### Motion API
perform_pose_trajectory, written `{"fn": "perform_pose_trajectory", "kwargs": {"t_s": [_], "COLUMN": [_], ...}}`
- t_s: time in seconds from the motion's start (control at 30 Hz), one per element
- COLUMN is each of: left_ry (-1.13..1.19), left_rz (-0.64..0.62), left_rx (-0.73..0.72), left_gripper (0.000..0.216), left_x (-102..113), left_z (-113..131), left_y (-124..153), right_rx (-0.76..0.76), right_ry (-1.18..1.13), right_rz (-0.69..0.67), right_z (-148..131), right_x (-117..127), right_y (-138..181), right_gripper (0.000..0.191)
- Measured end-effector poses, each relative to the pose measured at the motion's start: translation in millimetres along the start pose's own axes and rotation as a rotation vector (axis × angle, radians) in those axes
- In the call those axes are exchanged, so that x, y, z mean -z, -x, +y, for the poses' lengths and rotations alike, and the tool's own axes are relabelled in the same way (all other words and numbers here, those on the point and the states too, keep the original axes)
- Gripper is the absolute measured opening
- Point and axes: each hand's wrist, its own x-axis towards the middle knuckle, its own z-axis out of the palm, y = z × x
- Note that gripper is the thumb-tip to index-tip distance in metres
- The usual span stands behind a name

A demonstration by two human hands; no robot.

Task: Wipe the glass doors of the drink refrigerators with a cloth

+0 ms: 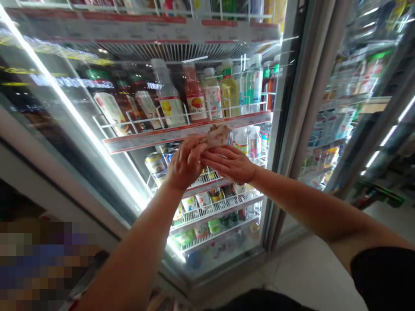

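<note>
At the drinks cooler (145, 139), the left hand (186, 162) pinched a crumpled cloth (218, 135), the right hand (231, 162) stretched flat just below it, handling apparently underway, how much remained unclear.

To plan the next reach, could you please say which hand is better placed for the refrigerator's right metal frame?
Probably the right hand: it lies nearer the metal frame, with the left hand farther off, by the crumpled cloth.
</note>
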Motion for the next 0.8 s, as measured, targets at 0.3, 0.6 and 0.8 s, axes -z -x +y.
{"fn": "perform_pose_trajectory", "kwargs": {"t_s": [0.3,0.6,0.8], "left_ry": [-0.091,-0.143,-0.07], "left_rz": [-0.035,-0.166,-0.283], "left_rx": [-0.026,0.082,0.164], "left_gripper": [0.06,0.068,0.067], "left_x": [3.9,-4.4,-5.5], "left_z": [1.6,7.7,9.0], "left_y": [-4.4,-12.1,-13.6], "right_rx": [-0.171,-0.378,-0.393], "right_ry": [0.089,0.171,0.131], "right_rz": [-0.122,0.094,0.233], "right_z": [44.6,46.6,78.0], "right_x": [25.2,19.6,40.2], "right_y": [-20.3,54.3,44.2], "right_gripper": [0.038,0.029,0.026]}}
